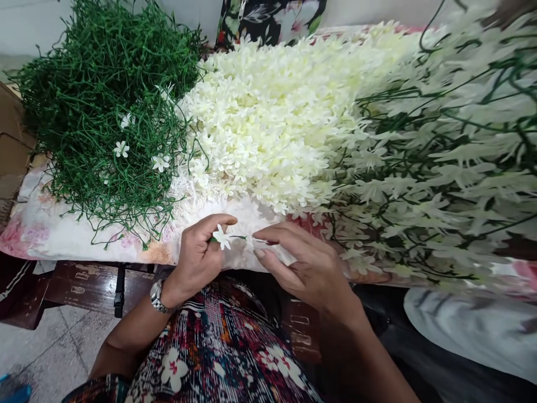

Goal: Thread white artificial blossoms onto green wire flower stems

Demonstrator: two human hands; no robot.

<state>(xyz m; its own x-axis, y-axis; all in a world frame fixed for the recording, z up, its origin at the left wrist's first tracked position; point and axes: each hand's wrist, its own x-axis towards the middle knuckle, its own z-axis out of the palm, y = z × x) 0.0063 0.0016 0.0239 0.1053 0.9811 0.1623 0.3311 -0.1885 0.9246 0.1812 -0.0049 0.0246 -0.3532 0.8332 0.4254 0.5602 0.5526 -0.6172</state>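
My left hand (200, 246) is closed around a green artificial flower stem, and a white five-pointed flower (222, 237) shows beside its thumb. From there a thin green stem tip (241, 237) points right, toward my other hand. My right hand (308, 263) has its thumb and index finger nearly together in a pinch by this tip. A small whitish bit shows at those fingertips, too small to name. Behind the hands lies a big heap of cream-white artificial petals (268, 123). To its left rises a tangled pile of green plastic stems (104, 95) with several white flowers on it.
On the right, a mass of white flowers on green stems (453, 184) spreads close to my right arm. All this lies on a floral cloth-covered surface (84, 238). A black floral bag (272, 19) stands at the back, and a cardboard box (12, 145) at the left.
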